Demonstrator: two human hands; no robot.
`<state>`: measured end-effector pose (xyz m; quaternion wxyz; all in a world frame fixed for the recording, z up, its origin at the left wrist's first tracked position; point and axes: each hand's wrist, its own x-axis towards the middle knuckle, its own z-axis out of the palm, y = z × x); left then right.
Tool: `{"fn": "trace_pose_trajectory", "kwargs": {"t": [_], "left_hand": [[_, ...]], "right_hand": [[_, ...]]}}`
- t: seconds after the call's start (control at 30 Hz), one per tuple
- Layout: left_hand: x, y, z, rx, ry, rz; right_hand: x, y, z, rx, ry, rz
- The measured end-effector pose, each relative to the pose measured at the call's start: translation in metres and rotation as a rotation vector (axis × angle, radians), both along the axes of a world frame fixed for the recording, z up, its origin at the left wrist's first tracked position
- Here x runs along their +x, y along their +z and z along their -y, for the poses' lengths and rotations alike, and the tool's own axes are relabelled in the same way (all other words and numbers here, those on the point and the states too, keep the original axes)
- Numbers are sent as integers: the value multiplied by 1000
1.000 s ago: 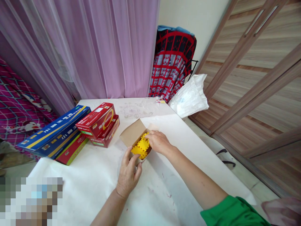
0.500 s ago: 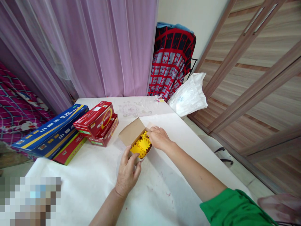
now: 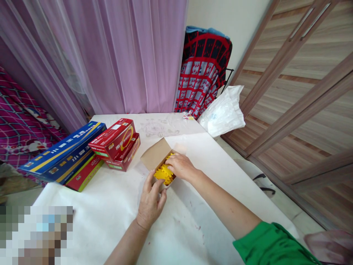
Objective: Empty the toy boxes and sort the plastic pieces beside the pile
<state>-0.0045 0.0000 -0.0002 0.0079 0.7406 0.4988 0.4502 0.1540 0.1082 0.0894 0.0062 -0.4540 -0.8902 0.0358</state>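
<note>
Papered bench [image 3: 110,209]: your left hand [image 3: 150,202], fingers spread, braces the cardboard box [image 3: 154,156]; right hand [image 3: 180,166] clasps yellow tiles [image 3: 162,173] inside; flap unclosed.

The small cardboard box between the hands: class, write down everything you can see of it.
The cardboard box is small, plain brown and open, its flap raised at the far-left side. Yellow notched pieces fill it. It lies on the white-covered table, right of the red boxes. The left hand holds its near end; the right hand rests on the pieces.
</note>
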Motion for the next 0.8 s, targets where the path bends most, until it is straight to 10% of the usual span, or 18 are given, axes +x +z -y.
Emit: {"fn": "trace_pose_trajectory", "kwargs": {"t": [0.47,0.8], "left_hand": [[-4,-2,-1,25,19,-33],[-21,-6,-6,52,319,94]], "right_hand": [[69,10,-27,83,-460,-390],[54,-24,-38,-592,-772,-1243]]}}
